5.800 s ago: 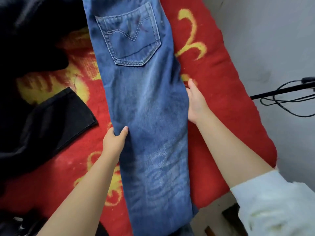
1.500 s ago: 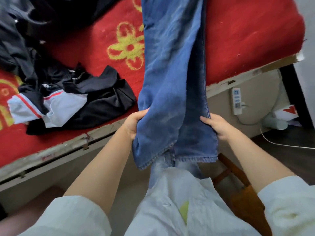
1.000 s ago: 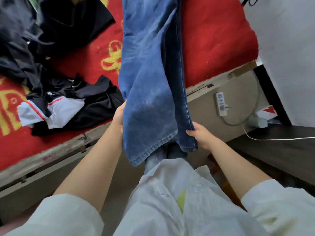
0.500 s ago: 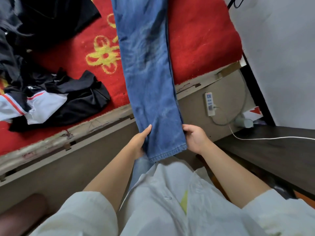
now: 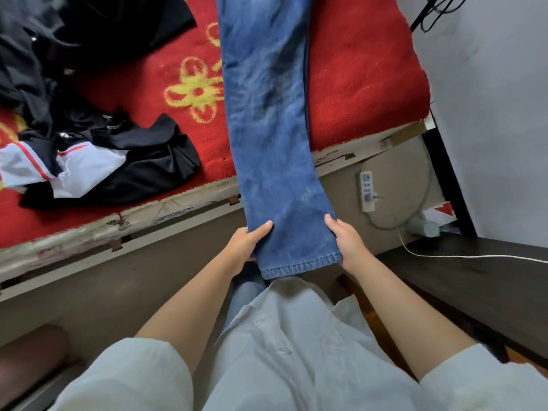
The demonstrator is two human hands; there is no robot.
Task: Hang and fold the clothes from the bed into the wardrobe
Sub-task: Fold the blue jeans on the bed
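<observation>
Grip: left hand [image 5: 247, 241] and right hand [image 5: 345, 240] each pinch a side of the jeans [image 5: 272, 137] near the hem, thumbs on top.
Jeans: stretched flat from the bed [image 5: 355, 69], legs hanging over its edge.
Bed: red cover with yellow flowers; black and white clothes [image 5: 98, 161] heaped at left.
Room: power strip [image 5: 367, 191] on the bed's side panel; grey wall [image 5: 498, 114] at right.
</observation>
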